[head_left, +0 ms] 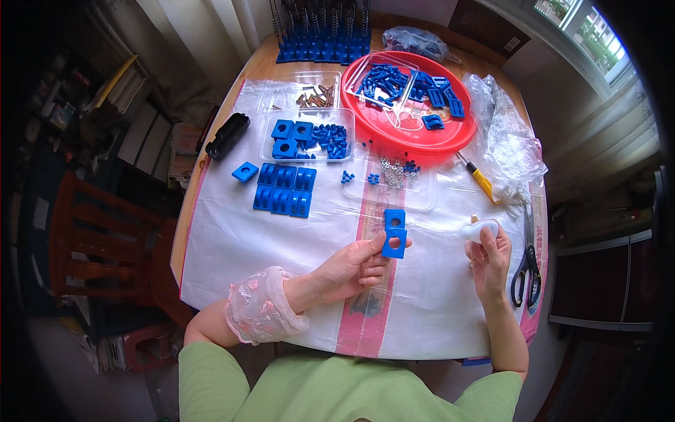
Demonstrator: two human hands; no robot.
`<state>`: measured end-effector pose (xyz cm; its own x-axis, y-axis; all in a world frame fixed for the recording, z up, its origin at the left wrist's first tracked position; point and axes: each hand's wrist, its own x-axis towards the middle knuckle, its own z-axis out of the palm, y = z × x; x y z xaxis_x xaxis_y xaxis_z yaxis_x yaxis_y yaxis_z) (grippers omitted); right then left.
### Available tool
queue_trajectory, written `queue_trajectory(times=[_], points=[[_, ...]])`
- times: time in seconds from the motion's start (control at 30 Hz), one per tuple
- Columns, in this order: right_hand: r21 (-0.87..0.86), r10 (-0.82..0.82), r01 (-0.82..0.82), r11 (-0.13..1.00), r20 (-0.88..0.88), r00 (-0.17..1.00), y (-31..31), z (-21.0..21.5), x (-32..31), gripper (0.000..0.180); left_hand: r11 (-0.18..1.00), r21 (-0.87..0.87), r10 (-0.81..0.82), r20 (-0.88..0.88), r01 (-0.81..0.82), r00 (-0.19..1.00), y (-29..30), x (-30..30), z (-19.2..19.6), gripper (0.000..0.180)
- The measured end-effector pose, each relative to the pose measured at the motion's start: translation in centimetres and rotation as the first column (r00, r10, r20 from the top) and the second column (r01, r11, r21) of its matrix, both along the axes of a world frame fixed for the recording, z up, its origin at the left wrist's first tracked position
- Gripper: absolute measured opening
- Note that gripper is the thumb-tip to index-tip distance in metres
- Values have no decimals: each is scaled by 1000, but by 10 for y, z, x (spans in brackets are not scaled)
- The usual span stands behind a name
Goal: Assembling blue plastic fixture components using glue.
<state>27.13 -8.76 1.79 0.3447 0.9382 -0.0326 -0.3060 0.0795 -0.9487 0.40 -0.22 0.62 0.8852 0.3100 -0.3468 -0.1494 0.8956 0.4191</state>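
Note:
Pinched between the thumb and fingers of my left hand (355, 267) is a blue plastic plate (394, 253) with a round hole. A second blue plate (395, 214) with a hole extends just beyond it; I cannot tell whether the two are joined. My right hand (490, 257) is closed on a small white rounded object (481, 229), whose exact kind I cannot make out. Ahead of my left hand, several blue blocks (284, 190) stand in two rows beside a single blue plate (245, 172). Several blue plates and small pieces lie in a clear plastic box (264, 149).
A red round tray (450, 145) holds blue parts. White rings (392, 171) lie near it. Scissors (526, 276), a yellow-handled screwdriver (484, 185) and crumpled clear plastic (508, 141) are at right. Brass-coloured pieces (316, 96), a black case (228, 136) and a blue spring rack (323, 50) stand farther back.

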Motion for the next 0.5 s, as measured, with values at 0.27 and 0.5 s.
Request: queue_trajectory(times=[0.27, 0.5], points=[[8, 5, -5, 1000, -6, 1000, 0, -1, 1, 22, 1000, -2, 2, -12, -2, 1000, 0, 0, 2, 58], [8, 3, -3, 1000, -1, 1000, 1, 0, -1, 22, 1000, -5, 6, -11, -6, 1000, 0, 0, 2, 58]])
